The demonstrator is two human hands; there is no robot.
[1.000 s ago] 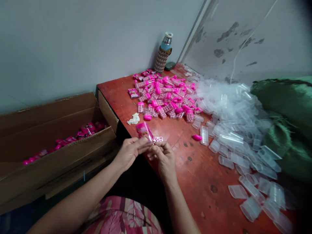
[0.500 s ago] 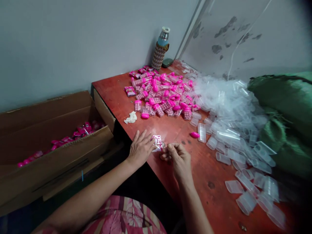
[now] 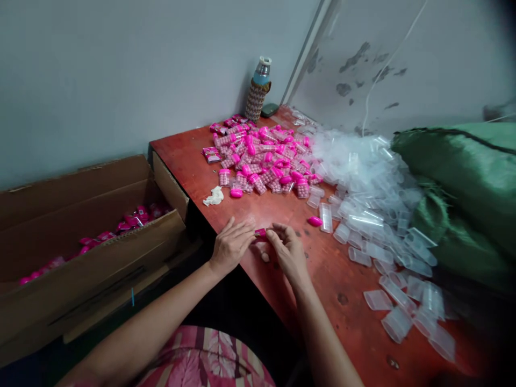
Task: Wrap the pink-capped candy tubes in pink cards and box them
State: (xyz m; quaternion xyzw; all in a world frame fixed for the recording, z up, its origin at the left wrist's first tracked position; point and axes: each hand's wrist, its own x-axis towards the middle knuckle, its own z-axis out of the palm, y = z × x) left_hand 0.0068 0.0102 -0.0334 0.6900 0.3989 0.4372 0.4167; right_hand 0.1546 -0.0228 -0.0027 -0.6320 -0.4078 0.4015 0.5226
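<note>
Between my hands, near the table's front edge, is a small shiny pink printed wrapper, folded narrow. My right hand pinches its right end between thumb and fingers. On the left, my left hand lies palm down with fingers stretched, their tips touching the wrapper's left end. Just beyond them spreads a heap of small clear bottles with pink caps and pink balls inside. One loose pink cap lies to the right, beside a clear plastic tube.
Clear empty tubes cover the table's right side, against a green sack. A bottle in a knitted cover stands at the back. Crumpled white tissue lies near the left edge. A cardboard box with pink packs stands left of the table.
The wrapper lay flat and wide; now it is folded narrow. My right fingers have come up to its right end and pinch it. The view has shifted slightly right.
</note>
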